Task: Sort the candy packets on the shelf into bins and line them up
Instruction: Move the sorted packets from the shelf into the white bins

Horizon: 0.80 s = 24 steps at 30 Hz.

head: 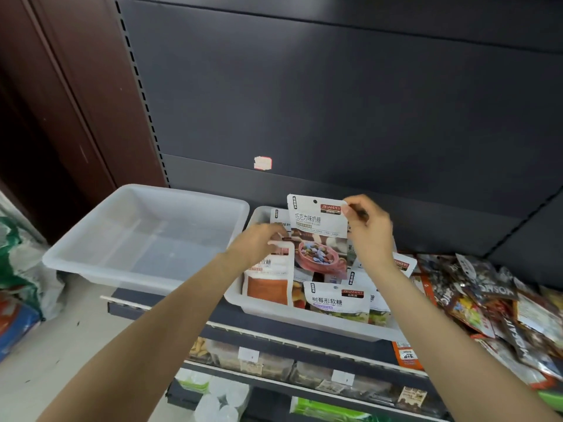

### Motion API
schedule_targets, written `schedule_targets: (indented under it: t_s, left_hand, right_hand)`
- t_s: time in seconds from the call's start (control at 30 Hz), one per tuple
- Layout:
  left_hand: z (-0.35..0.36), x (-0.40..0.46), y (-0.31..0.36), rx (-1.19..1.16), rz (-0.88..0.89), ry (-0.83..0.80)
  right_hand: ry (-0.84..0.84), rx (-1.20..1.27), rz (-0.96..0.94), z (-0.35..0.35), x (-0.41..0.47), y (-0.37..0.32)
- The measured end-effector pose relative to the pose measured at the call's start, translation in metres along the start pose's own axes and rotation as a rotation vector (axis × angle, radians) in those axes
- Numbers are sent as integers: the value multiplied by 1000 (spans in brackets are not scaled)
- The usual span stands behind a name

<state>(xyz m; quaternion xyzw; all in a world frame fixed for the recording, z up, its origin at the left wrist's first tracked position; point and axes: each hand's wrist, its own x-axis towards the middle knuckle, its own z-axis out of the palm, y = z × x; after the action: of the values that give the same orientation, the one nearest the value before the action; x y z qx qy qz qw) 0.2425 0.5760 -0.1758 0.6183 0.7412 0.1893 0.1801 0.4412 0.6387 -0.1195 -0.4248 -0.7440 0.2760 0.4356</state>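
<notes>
Right hand (370,229) pinches top right corner of chocolate candy packet (318,233); left hand (259,243) curls on its left edge. Packet upright, long axis vertical, frame centre, above filled bin (304,319); empty bin (91,260) left, nearer left hand.

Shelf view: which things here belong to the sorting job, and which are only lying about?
Belong to the job:
- upright packet, pinched by right hand
- left hand
- filled bin
- bare bin
- loose packet pile

Lying about:
- sticker on back panel
- goods on lower shelf
- bags on floor
</notes>
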Motion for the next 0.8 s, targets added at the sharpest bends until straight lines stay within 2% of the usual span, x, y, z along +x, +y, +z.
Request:
schedule_targets:
  t_s: [0.13,0.23,0.33,0.4,0.6,0.7,0.8]
  left_hand:
    - [11,-17,-23,41,-120,99]
    - [8,-31,-44,42,-172,186]
    - [10,-40,-54,-117,-132,165]
    - [11,-40,-52,-139,-104,157]
    - [9,-22,-39,61,-217,57]
    - [10,-13,-33,-94,-248,108]
    - [7,-15,-33,-354,-254,147]
  right_hand:
    - [-11,28,1,10,-6,-8]
    - [75,40,-32,14,-6,-15]
    - [126,47,-50,15,-2,-21]
    - [130,57,-80,16,1,-27]
    - [143,101,-142,9,1,-54]
    - [177,141,-147,0,1,-62]
    - [148,170,-98,7,-4,-59]
